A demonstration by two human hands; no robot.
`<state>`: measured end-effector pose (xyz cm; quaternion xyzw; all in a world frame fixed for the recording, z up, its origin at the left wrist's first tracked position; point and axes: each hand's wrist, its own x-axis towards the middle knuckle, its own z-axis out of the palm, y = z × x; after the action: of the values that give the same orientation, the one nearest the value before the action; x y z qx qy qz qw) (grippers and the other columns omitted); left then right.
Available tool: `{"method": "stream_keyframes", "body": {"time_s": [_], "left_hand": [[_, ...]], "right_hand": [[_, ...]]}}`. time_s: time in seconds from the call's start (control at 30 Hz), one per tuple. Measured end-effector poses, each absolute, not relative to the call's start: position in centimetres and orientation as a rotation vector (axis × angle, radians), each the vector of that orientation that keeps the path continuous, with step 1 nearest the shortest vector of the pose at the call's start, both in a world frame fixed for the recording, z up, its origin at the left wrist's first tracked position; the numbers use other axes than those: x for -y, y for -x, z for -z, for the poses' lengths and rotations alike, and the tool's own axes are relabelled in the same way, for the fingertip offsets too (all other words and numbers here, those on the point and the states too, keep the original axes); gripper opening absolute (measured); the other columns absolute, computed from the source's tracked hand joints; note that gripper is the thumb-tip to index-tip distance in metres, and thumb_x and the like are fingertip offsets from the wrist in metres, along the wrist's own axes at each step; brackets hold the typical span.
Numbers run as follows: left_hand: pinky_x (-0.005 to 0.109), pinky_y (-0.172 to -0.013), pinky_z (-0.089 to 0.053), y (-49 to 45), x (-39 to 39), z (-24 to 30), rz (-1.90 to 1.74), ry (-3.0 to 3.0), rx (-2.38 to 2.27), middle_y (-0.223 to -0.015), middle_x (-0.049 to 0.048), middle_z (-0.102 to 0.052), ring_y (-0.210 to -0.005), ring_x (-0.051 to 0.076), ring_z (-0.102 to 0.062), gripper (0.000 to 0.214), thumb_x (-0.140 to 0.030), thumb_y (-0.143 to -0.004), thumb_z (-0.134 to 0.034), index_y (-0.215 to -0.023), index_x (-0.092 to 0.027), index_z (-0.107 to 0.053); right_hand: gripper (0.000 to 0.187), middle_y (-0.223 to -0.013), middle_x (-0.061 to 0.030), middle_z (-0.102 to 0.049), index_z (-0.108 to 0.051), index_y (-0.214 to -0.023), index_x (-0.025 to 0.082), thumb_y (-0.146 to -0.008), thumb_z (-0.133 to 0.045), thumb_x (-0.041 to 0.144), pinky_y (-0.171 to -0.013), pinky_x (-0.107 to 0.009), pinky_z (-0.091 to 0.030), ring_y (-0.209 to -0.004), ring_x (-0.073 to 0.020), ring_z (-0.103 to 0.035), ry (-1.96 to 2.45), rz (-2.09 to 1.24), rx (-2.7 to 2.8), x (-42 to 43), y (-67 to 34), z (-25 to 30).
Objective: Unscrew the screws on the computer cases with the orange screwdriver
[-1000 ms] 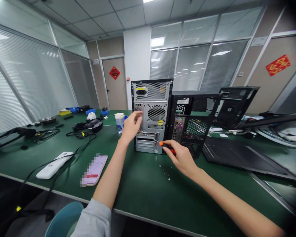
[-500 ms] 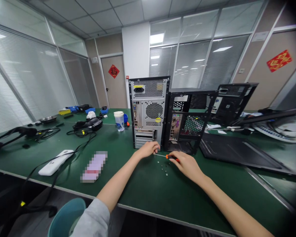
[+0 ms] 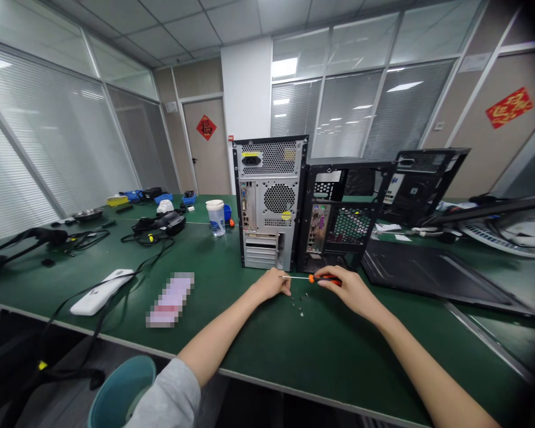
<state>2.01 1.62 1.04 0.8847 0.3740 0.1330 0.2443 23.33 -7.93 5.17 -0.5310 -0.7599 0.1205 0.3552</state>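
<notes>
My right hand [image 3: 348, 288] is closed around the black and orange handle of a screwdriver [image 3: 324, 279]. Its thin shaft points left, and the tip reaches my left hand [image 3: 274, 284]. The left hand's fingers are bent and pinched together, low over the table; anything between them is hidden or too small to make out. Several small screws [image 3: 301, 314] lie scattered between the hands. Just behind the left hand stands a computer tower [image 3: 271, 205], its back panel facing me. An opened black computer case [image 3: 314, 229] stands close to its right side.
The green table [image 3: 267, 351] also bears a black side panel [image 3: 428, 276] and another computer case [image 3: 412, 190] on the right. Leftward lie a blurred pinkish phone-like thing [image 3: 172, 299], a white elongated device [image 3: 100, 292], black cables, and a clear plastic cup [image 3: 216, 217].
My left hand has come down from the tower's lower edge to the tabletop, covering one of the small pieces there. My right hand and the screwdriver have shifted slightly right.
</notes>
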Motion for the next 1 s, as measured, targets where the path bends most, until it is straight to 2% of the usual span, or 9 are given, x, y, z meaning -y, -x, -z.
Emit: {"method": "stream_keyframes", "body": {"time_s": [0.1, 0.27, 0.33, 0.43, 0.57, 0.67, 1.0], "left_hand": [[0.020, -0.060, -0.036, -1.3, -1.8, -1.7, -0.487, -2.362, -1.050, -0.063, -0.0010, -0.065, -0.066, 0.014, -0.061, 0.012, -0.019, -0.067, -0.078, -0.066, -0.016, -0.067], [0.018, -0.062, -0.044, -0.1, -1.9, -3.8, -0.732, -2.168, -0.943, -0.067, -0.0015, -0.067, -0.068, 0.010, -0.065, 0.009, -0.025, -0.081, -0.062, -0.079, -0.016, -0.062], [0.018, -0.055, -0.044, 0.2, -1.8, -4.6, -0.892, -1.851, -0.828, -0.065, 0.0000, -0.065, -0.061, 0.011, -0.063, 0.011, -0.023, -0.074, -0.066, -0.076, -0.014, -0.060], [0.017, -0.052, -0.044, 0.7, -1.5, -5.8, -0.985, -1.658, -0.749, -0.068, 0.0016, -0.067, -0.059, 0.010, -0.064, 0.022, -0.032, -0.072, -0.068, -0.078, -0.014, -0.058], [0.016, -0.050, -0.044, 1.1, -1.0, -7.0, -1.146, -1.355, -0.617, -0.069, 0.0016, -0.068, -0.056, 0.009, -0.063, 0.048, -0.044, -0.053, -0.084, -0.078, -0.013, -0.059], [0.016, -0.052, -0.047, 1.2, -0.6, -7.5, -1.224, -1.195, -0.531, -0.065, 0.0001, -0.067, -0.059, 0.009, -0.064, 0.055, -0.045, -0.043, -0.089, -0.075, -0.014, -0.058], [0.015, -0.049, -0.048, 0.7, 0.4, -7.7, -1.327, -1.061, -0.378, -0.057, -0.0030, -0.065, -0.056, 0.009, -0.065, 0.053, -0.044, -0.039, -0.091, -0.067, -0.014, -0.059]], "right_hand": [[0.023, -0.091, -0.0068, -0.071, -0.069, -0.093, 0.021, -0.082, -0.055, 0.036, -0.077, -0.035, -0.049, -0.083, -0.0211, -0.066, 1.369, -0.307, 1.909, 7.9, -23.2, -4.9], [0.030, -0.092, -0.0087, -0.071, -0.070, -0.097, 0.020, -0.083, -0.055, 0.041, -0.073, -0.034, -0.051, -0.080, -0.0211, -0.067, 1.331, -0.279, 1.817, 7.8, -23.1, -4.9], [0.031, -0.094, -0.0096, -0.071, -0.070, -0.096, 0.019, -0.082, -0.056, 0.043, -0.074, -0.035, -0.052, -0.082, -0.0219, -0.067, 1.308, -0.283, 1.794, 7.8, -23.0, -5.0], [0.031, -0.095, -0.0101, -0.071, -0.070, -0.092, 0.019, -0.081, -0.058, 0.045, -0.078, -0.036, -0.052, -0.086, -0.0228, -0.067, 1.269, -0.284, 1.754, 7.9, -22.7, -5.4], [0.029, -0.096, -0.0095, -0.072, -0.069, -0.092, 0.018, -0.082, -0.058, 0.044, -0.080, -0.036, -0.052, -0.088, -0.0222, -0.067, 1.217, -0.246, 1.697, 8.3, -21.9, -6.7], [0.026, -0.093, -0.0091, -0.071, -0.068, -0.091, 0.018, -0.083, -0.058, 0.041, -0.077, -0.034, -0.053, -0.087, -0.0216, -0.066, 1.171, -0.189, 1.672, 8.7, -21.2, -7.8], [0.015, -0.090, -0.0078, -0.069, -0.068, -0.091, 0.021, -0.085, -0.059, 0.032, -0.078, -0.035, -0.053, -0.084, -0.0203, -0.065, 1.041, 0.068, 1.676, 9.6, -19.8, -8.1]]}}
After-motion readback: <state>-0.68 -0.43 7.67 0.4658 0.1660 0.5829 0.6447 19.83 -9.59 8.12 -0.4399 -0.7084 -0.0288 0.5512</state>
